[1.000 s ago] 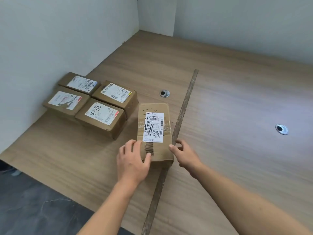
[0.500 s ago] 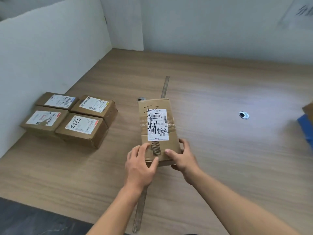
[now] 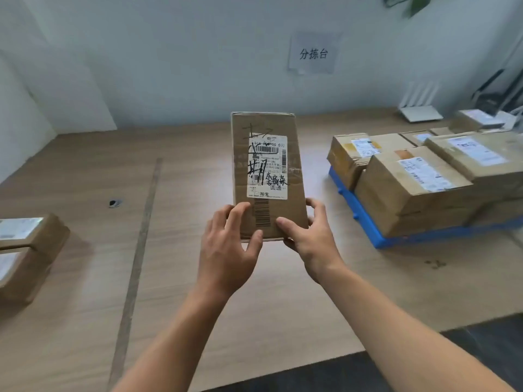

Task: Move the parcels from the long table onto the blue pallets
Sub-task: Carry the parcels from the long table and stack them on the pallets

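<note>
Parcel, near end clamped between left hand and right hand, above table

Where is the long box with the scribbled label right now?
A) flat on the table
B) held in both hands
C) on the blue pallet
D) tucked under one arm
B: the left hand and right hand grip the near end of the long box, clear of the table; the blue pallet sits to its right.

Table bare thru to pallet w/ boxes crowding top.
</note>
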